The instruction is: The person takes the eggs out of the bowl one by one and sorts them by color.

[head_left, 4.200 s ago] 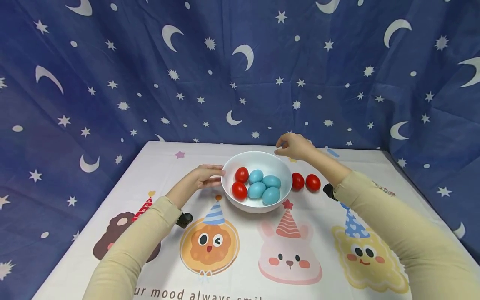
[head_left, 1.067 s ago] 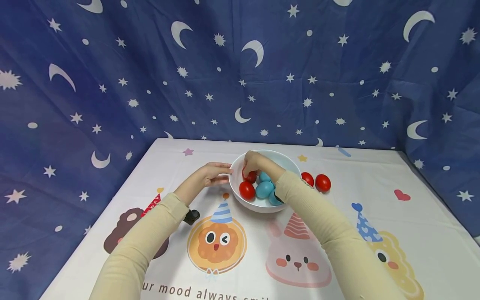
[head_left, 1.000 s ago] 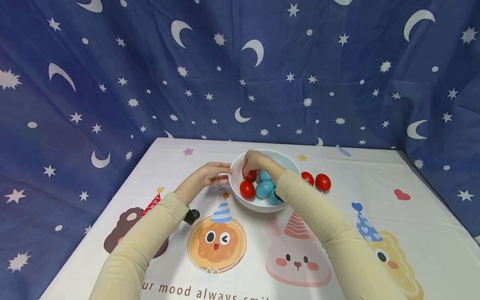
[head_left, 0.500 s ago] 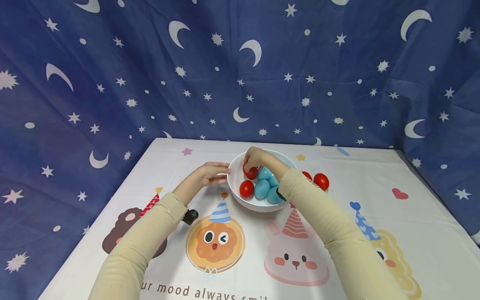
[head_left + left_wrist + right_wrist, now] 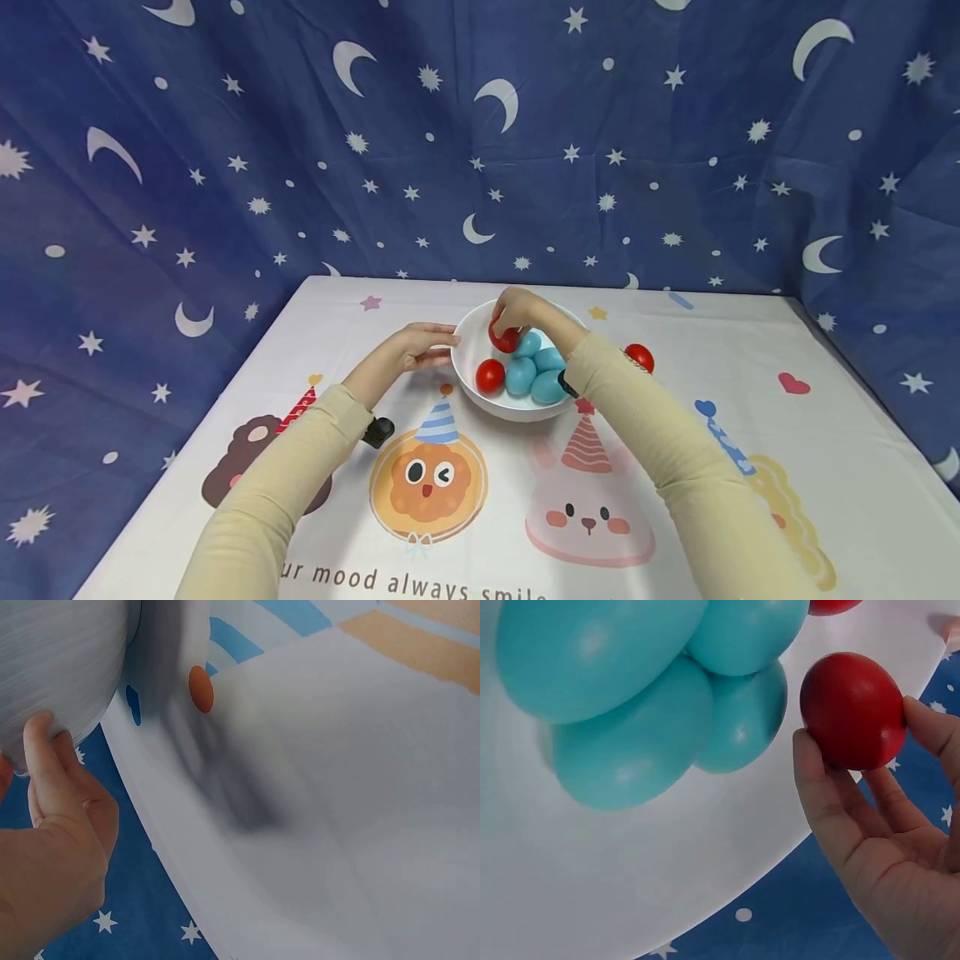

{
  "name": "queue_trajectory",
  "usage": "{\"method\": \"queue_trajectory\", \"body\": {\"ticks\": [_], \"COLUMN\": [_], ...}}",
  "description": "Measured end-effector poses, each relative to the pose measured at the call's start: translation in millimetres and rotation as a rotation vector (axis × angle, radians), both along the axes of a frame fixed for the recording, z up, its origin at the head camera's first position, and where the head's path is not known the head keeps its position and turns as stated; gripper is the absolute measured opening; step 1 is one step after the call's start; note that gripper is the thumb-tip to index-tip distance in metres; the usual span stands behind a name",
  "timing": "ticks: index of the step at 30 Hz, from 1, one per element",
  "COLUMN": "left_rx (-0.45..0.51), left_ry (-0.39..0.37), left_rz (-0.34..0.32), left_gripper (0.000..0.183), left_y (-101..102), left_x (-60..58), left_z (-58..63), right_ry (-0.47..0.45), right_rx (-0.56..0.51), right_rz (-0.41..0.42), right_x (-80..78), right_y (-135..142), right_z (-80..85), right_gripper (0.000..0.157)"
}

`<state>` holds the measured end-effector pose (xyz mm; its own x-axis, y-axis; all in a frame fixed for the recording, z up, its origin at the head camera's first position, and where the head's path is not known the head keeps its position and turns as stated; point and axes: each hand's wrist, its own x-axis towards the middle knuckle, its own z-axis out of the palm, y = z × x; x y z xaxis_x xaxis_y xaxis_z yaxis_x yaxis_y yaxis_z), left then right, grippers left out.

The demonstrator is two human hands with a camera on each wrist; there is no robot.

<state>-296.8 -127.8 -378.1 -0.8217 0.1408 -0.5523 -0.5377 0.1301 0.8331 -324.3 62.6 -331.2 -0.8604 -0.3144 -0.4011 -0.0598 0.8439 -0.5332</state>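
A white bowl (image 5: 467,342) stands on the table. Fingers of my left hand (image 5: 420,346) hold its left rim; in the left wrist view, fingertips press the bowl's outer wall (image 5: 67,660). My right hand (image 5: 521,308) reaches over the bowl from the right. It pinches a red egg (image 5: 853,711) between thumb and fingers, above the bowl's bottom and inside the rim. Another red egg (image 5: 490,377) lies in the bowl beside several light blue eggs (image 5: 521,377).
A red egg (image 5: 640,357) lies on the tablecloth right of the bowl, partly behind the right sleeve (image 5: 660,433). The white tablecloth (image 5: 442,567) carries printed cartoon figures. A blue curtain (image 5: 300,167) with moons and stars hangs behind the table.
My right hand has come from behind the bowl's right side into it and taken a red egg, then raised it slightly. My left hand stays at the rim.
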Motion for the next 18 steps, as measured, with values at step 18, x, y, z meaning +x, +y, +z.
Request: {"method": "queue_trajectory", "body": {"ticks": [18], "left_rx": [-0.003], "left_ry": [-0.01], "left_rz": [-0.007], "left_gripper": [0.05], "left_y": [0.1], "left_x": [-0.8], "left_z": [-0.3], "right_ry": [-0.086], "right_rx": [-0.23], "right_rz": [-0.038], "right_x": [9.2], "right_y": [35.9], "right_z": [6.8], "right_gripper": [0.044]}}
